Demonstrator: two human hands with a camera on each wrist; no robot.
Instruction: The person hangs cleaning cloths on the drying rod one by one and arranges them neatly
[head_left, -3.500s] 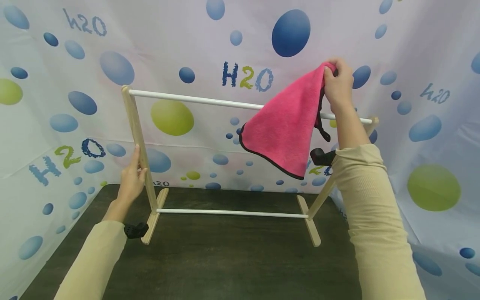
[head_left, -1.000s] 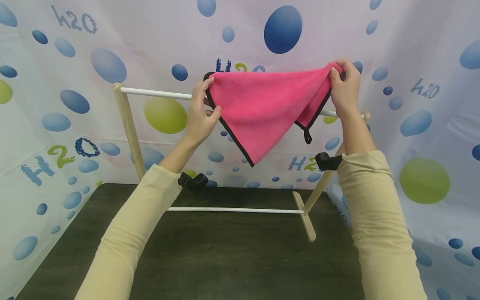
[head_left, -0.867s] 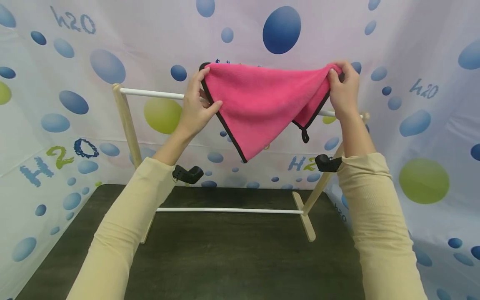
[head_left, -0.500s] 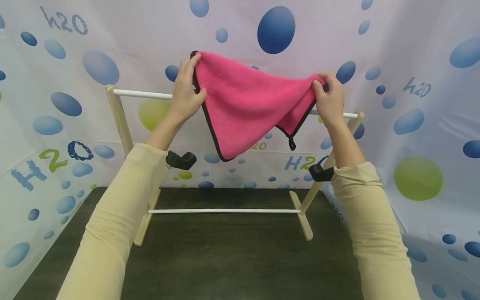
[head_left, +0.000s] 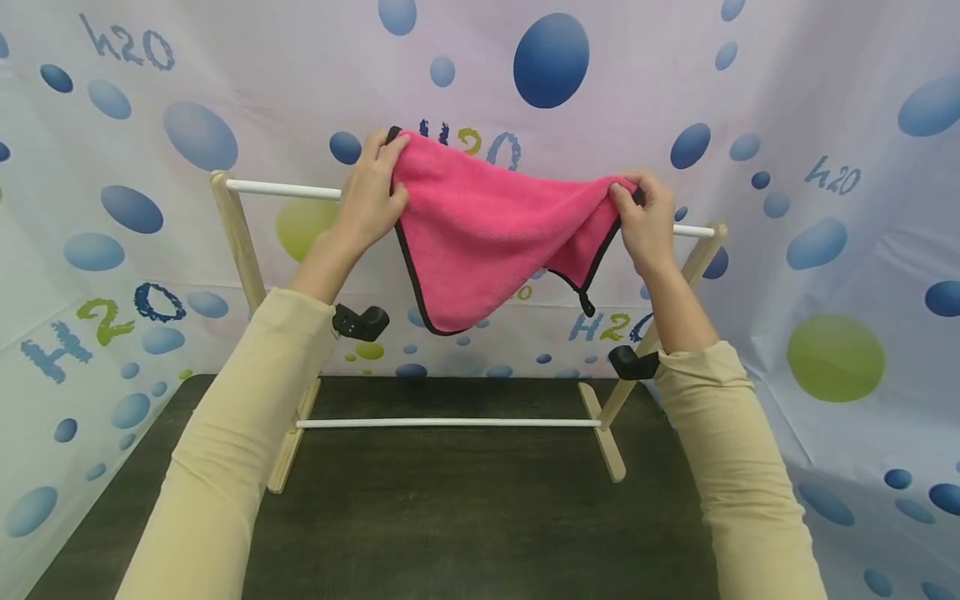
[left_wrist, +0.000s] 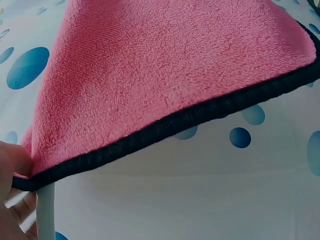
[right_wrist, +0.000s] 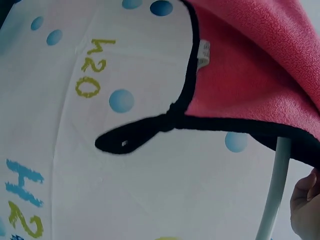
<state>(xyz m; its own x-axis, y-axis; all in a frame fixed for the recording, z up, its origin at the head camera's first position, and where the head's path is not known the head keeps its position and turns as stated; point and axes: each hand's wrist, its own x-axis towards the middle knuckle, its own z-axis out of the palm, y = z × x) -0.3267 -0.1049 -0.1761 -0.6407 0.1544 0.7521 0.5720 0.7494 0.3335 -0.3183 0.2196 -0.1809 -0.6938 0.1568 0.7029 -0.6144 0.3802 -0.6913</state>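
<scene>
And there it was, the pink plush towel [head_left: 480, 237], stretched across the front of the upper white rail [head_left: 285, 190], hiding the rail's middle; whether it touched the rail could not be told. Above the rail the left hand [head_left: 367, 192] grasped one top corner, and beside the rail's far end, at about its height, the right hand [head_left: 648, 225] pinched the other, a fold gathered under its thumb. Below the rail, the black hanging loop [head_left: 587, 304] dangled freely! By its look this was a featherweight: limp, soft, fuzzy enough not to slip, and hardly fragile, though prone to sag and fold in between. The firm black binding [left_wrist: 165, 125] at the corners seemed the surest place to take hold, better than the floppy middle. And the change? Half a second earlier both corners were higher over the rail; now both had dropped closer to it, and the loop hung lower beneath. Further back still, the left hand had been on the wooden upright [head_left: 238, 237] under the rail's left end; now it had towel between its fingers.
</scene>
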